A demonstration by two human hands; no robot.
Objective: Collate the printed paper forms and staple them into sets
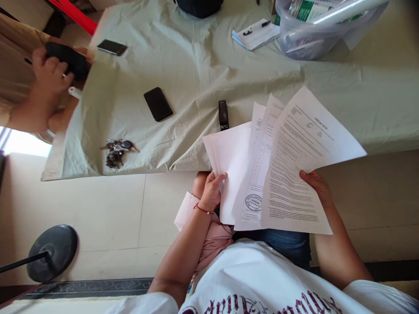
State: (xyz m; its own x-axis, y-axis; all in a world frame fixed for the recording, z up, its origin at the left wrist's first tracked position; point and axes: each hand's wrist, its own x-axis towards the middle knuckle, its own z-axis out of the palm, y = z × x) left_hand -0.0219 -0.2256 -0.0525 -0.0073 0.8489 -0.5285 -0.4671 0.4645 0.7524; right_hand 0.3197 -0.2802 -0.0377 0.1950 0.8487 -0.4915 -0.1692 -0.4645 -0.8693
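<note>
My left hand (212, 189) grips the lower left edge of a fanned stack of paper sheets (262, 174), its thumb on a blank white page. My right hand (316, 185) pinches the right edge of the top printed sheet (301, 161). A sheet in the middle carries a round stamp (253, 202). The papers hang above my lap, just past the near edge of the cloth-covered table (196, 65). A black stapler (223, 114) lies on the cloth right behind the papers.
On the cloth lie a black phone (158, 104), a second phone (111, 47), a bunch of keys (116, 151), a notepad with a pen (257, 32) and a clear plastic tub (314, 30). Another person's hand (49, 76) holds a dark object at the left. A round black stand base (52, 253) sits on the floor.
</note>
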